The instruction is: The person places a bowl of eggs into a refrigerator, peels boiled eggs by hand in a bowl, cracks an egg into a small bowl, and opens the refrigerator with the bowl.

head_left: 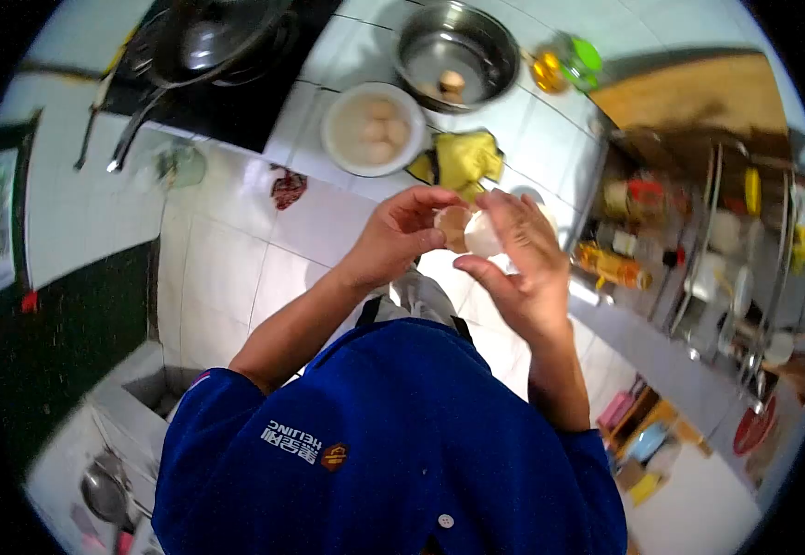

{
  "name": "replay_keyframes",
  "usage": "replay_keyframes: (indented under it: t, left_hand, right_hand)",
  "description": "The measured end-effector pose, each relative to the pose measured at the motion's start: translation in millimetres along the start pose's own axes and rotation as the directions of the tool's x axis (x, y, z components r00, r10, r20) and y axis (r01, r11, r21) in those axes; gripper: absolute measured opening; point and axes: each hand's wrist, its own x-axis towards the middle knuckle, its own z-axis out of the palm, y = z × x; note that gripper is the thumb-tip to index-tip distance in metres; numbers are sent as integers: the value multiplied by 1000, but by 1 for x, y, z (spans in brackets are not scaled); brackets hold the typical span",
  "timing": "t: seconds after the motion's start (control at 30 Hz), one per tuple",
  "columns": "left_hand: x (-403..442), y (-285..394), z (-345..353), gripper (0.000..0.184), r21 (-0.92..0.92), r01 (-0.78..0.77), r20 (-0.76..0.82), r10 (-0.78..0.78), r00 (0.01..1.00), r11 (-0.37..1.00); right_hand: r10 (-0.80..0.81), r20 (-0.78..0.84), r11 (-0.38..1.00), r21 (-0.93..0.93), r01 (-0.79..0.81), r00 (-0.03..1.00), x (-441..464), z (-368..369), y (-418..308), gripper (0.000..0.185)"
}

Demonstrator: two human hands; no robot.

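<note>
Up in front of my chest, both hands meet at an egg. My left hand is closed, its thumb and fingers on a brown piece of eggshell. My right hand curls its fingers and thumb around the white rounded part of the egg. Whether that white part is peeled egg or the inside of a shell is unclear. Just beyond stands a white bowl of liquid with several whole eggs. Behind it, a steel pot holds brown shell pieces.
A yellow cloth lies on the tiled counter beside the bowl. At the back left, a lidded pan sits on a black stove. To the right are a green-lidded jar, a wooden board and a metal rack.
</note>
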Motion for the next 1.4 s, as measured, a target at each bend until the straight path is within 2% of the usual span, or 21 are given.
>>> replay_keyframes:
  t: [0.1,0.17,0.23,0.3,0.43,0.5,0.57,0.67,0.73,0.77,0.83,0.87,0.9,0.93,0.97,1.0,1.1,1.17,1.23,1.37,1.4]
  left_hand:
    - [-31,17,-8,44,9,-103,-137,103,985,995]
    - [-59,34,-15,44,53,-61,-236,72,969,997]
    - [-82,52,-19,48,29,-100,-317,104,943,995]
    - [-109,63,-27,46,-23,-199,-371,177,912,980]
    - [-158,86,-66,42,21,-354,-488,319,812,935]
    - [-181,99,-96,42,-57,-467,-556,360,749,882]
    - [-203,119,-131,37,-35,-520,-561,414,717,853]
    - [-236,159,-197,39,-146,-637,-612,436,660,757]
    - [-258,197,-245,39,-111,-672,-628,473,618,732]
    - [-270,218,-275,39,-79,-691,-637,496,589,719]
    - [-296,260,-343,40,-16,-693,-664,510,546,721]
    - [-307,282,-386,40,25,-701,-680,526,511,713]
    - [-321,298,-422,39,51,-704,-708,523,475,708]
    - [-334,323,-454,38,78,-653,-765,465,446,753]
    - [-342,339,-492,39,135,-642,-789,474,391,754]
    - [-351,355,-526,38,180,-629,-803,483,350,757]
    - [-356,423,-626,36,359,-510,-844,506,181,782]
    - [-354,447,-700,37,437,-386,-846,517,129,812]
    - [-343,472,-746,36,460,-375,-837,534,119,805]
    - [-295,478,-829,35,571,-234,-786,606,118,787]
    - [-283,466,-849,37,640,73,-764,623,169,765]
  right_hand:
    - [-143,27,989,-31,144,989,6,49,-10,65]
    - [-178,154,983,-6,182,972,13,67,-29,67]
    - [-255,215,967,44,252,943,20,89,-50,68]
    - [-315,290,949,117,293,904,24,114,-66,71]
    - [-449,437,887,113,447,780,58,166,-115,73]
    - [-500,490,862,198,467,714,75,200,-141,77]
    - [-525,490,851,297,434,696,99,240,-168,80]
    - [-556,490,829,392,400,672,136,298,-215,78]
    - [-515,482,832,481,278,709,162,340,-245,69]
    - [-522,490,830,480,284,698,175,367,-257,69]
    - [-323,545,872,488,20,774,206,437,-279,59]
    - [-241,531,894,447,-27,813,217,477,-287,48]
    - [-220,568,905,422,-51,793,222,512,-295,48]
    - [-55,645,816,468,-338,762,232,550,-302,45]
    - [93,724,655,473,-589,684,243,584,-308,42]
    - [108,737,607,483,-631,668,251,609,-313,38]
    - [156,788,638,380,-670,595,289,673,-332,37]
    - [192,794,630,351,-693,577,310,712,-338,35]
    - [227,800,621,321,-715,556,324,742,-339,35]
    - [312,789,629,247,-737,530,341,780,-333,34]
    - [321,792,608,247,-755,518,338,784,-328,34]
